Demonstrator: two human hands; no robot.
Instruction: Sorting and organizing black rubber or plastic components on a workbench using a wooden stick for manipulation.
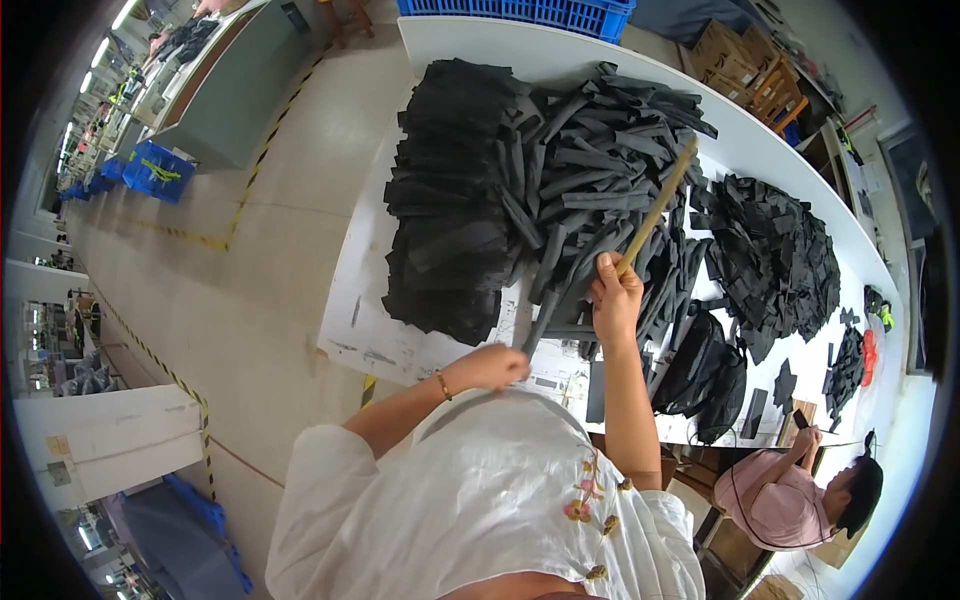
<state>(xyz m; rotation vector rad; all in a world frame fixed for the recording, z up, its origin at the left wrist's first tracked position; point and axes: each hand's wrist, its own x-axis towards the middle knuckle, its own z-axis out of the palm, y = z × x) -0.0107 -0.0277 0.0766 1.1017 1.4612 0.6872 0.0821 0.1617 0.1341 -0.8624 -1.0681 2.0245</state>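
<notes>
My right hand (615,305) is closed around the lower end of a tan wooden stick (658,210), which slants up over the pile. My left hand (492,367) is closed at the table's front edge, slightly blurred, on the near end of a dark grey fabric strip (541,322). Beyond both hands lies a loose heap of similar dark grey strips (600,165), folded narrow and pointing many ways. To its left, black fabric pieces (447,200) are stacked in a long, neater row. All rest on a white table (365,330).
Farther right are a heap of small black pieces (775,260) and a black bag (697,365). A co-worker in pink (770,495) sits at the table's right end, hands on a small dark piece. A blue crate (520,12) stands behind the table's raised back panel (480,38).
</notes>
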